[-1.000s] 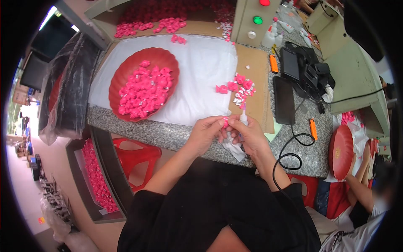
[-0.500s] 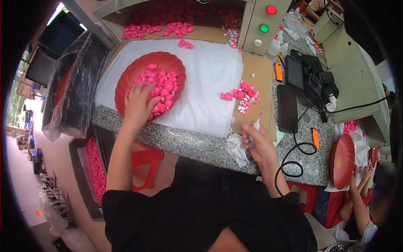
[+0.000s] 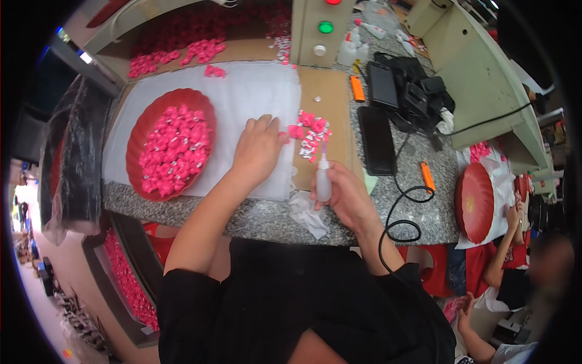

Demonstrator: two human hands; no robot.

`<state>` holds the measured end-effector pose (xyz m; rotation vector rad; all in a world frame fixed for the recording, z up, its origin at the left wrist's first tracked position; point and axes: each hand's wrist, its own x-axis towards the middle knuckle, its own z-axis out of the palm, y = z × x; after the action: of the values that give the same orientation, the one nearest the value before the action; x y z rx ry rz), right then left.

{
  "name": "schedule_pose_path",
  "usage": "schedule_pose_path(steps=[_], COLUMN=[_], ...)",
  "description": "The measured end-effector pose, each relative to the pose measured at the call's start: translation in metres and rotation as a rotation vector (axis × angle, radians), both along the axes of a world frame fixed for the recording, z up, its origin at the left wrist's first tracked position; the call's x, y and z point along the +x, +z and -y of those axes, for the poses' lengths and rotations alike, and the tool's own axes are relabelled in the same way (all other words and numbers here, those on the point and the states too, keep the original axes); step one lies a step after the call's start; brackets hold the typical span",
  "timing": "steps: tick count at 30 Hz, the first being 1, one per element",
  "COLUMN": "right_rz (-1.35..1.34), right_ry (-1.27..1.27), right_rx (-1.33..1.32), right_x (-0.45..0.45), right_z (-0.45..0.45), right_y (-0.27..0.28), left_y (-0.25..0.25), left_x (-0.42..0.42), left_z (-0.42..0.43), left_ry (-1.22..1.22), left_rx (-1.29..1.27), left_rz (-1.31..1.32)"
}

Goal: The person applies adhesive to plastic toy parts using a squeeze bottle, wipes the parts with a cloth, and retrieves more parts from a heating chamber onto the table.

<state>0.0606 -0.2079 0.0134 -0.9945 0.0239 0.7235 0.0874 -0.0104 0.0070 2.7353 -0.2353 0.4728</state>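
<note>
My left hand (image 3: 257,148) is over the white cloth (image 3: 236,91), its fingers curled, with a small pink figure-like piece (image 3: 283,138) showing at the thumb tip. The fingers hide most of that piece. Just to its right lies a small pile of pink and white pieces (image 3: 312,134) on the cardboard. My right hand (image 3: 348,194) grips a small white squeeze bottle (image 3: 324,183) upright, its thin purple-based nozzle pointing up beside the pile. To the left, a red scalloped bowl (image 3: 134,145) holds many glossy pink pieces (image 3: 176,148).
A crumpled white tissue (image 3: 308,213) lies at the counter's front edge. Right of the cardboard are a black phone (image 3: 376,141), orange lighters (image 3: 357,88) and a looped black cable (image 3: 403,233). More pink pieces (image 3: 203,51) lie under the machine. Another person's hand (image 3: 514,215) is at far right.
My left hand has left the red bowl and moved right, close to the pile. My right hand has turned the bottle more upright. The whole view has shifted with my head.
</note>
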Motion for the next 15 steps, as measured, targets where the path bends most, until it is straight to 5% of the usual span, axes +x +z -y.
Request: schedule_pose_path(steps=[3, 11, 14, 15], right_rz=[0.008, 0.060, 0.073, 0.069], right_ry=[-0.007, -0.152, -0.292, -0.278], right_rx=[0.002, 0.065, 0.135, 0.133], right_x=[-0.004, -0.002, -0.001, -0.001], right_z=[0.008, 0.004, 0.005, 0.003], right_y=[0.006, 0.005, 0.000, 0.000], left_y=[-0.004, -0.013, -0.012, -0.010], left_x=[-0.004, -0.048, -0.067, -0.072], left_z=[0.010, 0.009, 0.012, 0.012], left_ry=[-0.016, -0.055, -0.021, -0.007], left_rx=[0.032, -0.365, -1.296, -1.300], left_rz=[-0.014, 0.136, -0.332, -0.326])
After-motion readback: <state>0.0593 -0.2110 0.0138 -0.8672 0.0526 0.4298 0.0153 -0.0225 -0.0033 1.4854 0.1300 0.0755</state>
